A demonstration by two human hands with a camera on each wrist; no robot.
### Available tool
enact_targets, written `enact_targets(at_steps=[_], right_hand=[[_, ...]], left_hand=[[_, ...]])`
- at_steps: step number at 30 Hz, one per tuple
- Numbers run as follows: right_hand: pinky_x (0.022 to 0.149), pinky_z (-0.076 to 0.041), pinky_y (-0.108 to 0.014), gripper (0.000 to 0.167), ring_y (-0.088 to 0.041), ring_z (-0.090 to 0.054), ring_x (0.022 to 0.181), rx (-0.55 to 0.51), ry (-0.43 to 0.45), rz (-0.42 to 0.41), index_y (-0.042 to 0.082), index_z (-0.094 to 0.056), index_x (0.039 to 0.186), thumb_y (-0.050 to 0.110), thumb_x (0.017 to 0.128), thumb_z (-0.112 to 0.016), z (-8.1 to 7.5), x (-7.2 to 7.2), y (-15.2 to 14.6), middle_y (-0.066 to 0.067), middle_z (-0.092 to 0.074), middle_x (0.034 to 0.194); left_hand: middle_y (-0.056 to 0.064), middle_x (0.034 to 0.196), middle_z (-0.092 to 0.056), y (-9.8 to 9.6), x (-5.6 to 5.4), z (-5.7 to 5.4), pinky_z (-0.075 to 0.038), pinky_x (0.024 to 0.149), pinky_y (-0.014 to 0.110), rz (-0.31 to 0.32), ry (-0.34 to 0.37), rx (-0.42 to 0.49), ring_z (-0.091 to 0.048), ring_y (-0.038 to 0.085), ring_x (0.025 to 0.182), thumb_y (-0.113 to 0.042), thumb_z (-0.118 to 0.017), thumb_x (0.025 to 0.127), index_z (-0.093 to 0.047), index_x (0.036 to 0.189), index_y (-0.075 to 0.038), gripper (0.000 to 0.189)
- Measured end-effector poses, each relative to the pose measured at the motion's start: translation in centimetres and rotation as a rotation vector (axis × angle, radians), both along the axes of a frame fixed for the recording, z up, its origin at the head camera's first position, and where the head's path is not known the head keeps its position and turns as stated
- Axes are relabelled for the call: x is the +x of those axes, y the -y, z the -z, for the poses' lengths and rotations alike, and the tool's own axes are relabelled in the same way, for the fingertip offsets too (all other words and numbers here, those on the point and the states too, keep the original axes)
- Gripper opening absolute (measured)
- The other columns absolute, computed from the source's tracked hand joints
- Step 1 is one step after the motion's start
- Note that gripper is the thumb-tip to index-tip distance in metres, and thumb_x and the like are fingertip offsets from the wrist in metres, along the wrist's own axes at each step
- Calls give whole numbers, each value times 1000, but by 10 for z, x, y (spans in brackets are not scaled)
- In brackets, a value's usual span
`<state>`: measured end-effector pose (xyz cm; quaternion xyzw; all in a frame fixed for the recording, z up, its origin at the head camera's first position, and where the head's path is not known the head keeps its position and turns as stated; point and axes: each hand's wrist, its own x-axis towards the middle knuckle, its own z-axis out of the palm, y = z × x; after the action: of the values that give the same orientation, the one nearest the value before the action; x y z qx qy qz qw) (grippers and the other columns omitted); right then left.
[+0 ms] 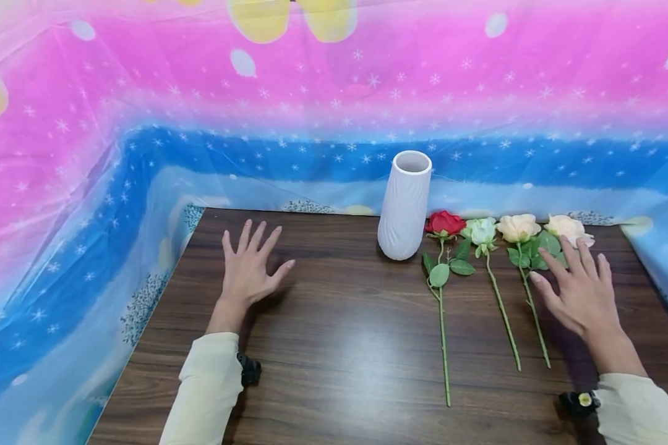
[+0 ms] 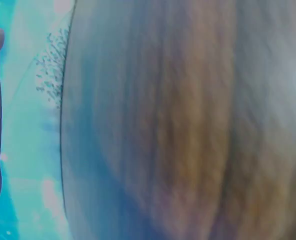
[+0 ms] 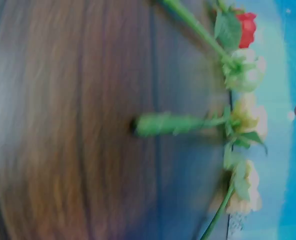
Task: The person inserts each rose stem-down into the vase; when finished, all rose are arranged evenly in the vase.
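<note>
My left hand (image 1: pixel 248 269) is spread with straight fingers over the left part of the table, holding nothing. On the right, my right hand (image 1: pixel 584 293) is also spread and holds nothing; its fingers overlap the leaves of a cream rose (image 1: pixel 570 228) in the head view, hiding that flower's stem. A peach rose (image 1: pixel 518 228) lies just left of this hand. Further left come a pale green rose (image 1: pixel 481 232) and a red rose (image 1: pixel 445 222) with a long leafy stem. The right wrist view shows the blooms too, the red rose (image 3: pixel 246 30) uppermost.
A tall white vase (image 1: pixel 403 213) stands upright near the back edge, left of the red rose. The dark wooden table (image 1: pixel 334 346) is backed and flanked by a pink and blue snowflake cloth (image 1: pixel 312 117). A black wrist camera (image 1: pixel 249 369) sits at the left cuff.
</note>
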<state>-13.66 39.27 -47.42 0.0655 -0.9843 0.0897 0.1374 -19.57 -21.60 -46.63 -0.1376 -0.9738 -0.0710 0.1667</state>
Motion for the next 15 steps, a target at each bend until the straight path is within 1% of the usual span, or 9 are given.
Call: enact_targets(at_steps=[3,5,7,11,13,15], right_hand=[[115,-20,-75,56,-48,-22,153,-82,-28,-33,10,-45,152,45,109,-36,-5,-1,9,-21,-25,168],[109,-26,-75,53,-54,-32,146,-146,-34,-55,7,-47,150,39,110,-35,-11,-2,15,-24,-32,164],[104,-30,-75,51,-57,-37,140,-200,-28,-67,5,-48,149,35,111,-34,-16,-2,21,-26,-38,159],[99,-33,-75,49,-59,-42,133,-285,16,-71,4,-49,148,32,111,-35,-26,-1,30,-32,-46,150],[93,-37,-73,48,-58,-49,125,-318,41,-80,4,-49,148,31,111,-34,-29,-1,34,-32,-52,145],[87,-42,-69,47,-56,-57,117,-348,68,-96,4,-49,148,29,112,-33,-31,-1,40,-32,-58,138]], left_hand=[[15,156,-49,-5,-1,-4,-15,124,69,30,-42,55,-33,36,153,-73,-36,96,-46,154,-20,79],[15,152,-53,-8,-2,-7,-17,125,65,46,-60,91,-39,35,150,-71,-36,97,-51,150,-17,77],[15,150,-56,-12,-2,-12,-17,127,62,57,-62,124,-41,34,149,-68,-39,98,-53,148,-16,73],[15,146,-59,-20,-1,-21,-21,126,60,84,-79,173,-46,35,145,-61,-46,97,-56,145,-13,68],[16,144,-61,-25,-2,-24,-24,125,60,103,-96,192,-49,36,143,-57,-51,96,-59,142,-12,65],[16,142,-63,-30,-2,-26,-27,124,60,121,-118,207,-51,36,141,-56,-53,95,-61,140,-11,64]])
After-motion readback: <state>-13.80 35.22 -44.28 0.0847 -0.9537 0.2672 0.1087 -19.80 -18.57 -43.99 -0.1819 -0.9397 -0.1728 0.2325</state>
